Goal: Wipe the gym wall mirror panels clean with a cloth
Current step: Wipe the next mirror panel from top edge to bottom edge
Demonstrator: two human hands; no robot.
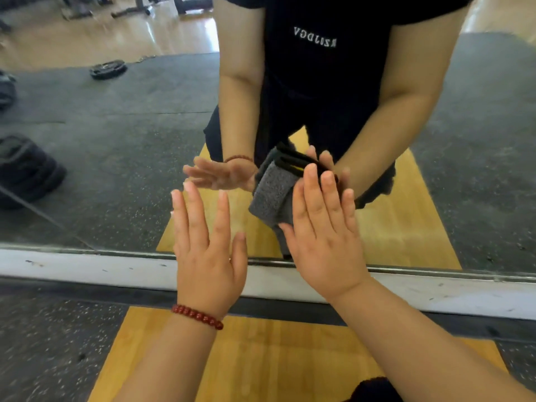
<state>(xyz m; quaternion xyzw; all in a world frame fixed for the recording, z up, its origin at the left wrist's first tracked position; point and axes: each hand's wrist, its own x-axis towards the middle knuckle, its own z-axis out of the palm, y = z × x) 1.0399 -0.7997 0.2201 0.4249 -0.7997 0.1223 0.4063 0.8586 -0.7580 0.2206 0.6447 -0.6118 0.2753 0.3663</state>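
Both forearms are reaching forward side by side, backs of the hands facing up. The left hand [207, 253] is hovering flat with straight, slightly spread fingers, a red bead bracelet [197, 316] circling its wrist. The right hand [324, 227] is pressing forward with straight fingers.

You are looking down at a dark speckled rubber floor [52, 343] with a yellowish wooden platform strip [261, 358] running up to the scuffed white baseboard [87, 268]. Reflected beyond it you see glossy pale wood flooring [130, 33], a black round weight plate [108, 69] and dark dumbbells [26, 169].
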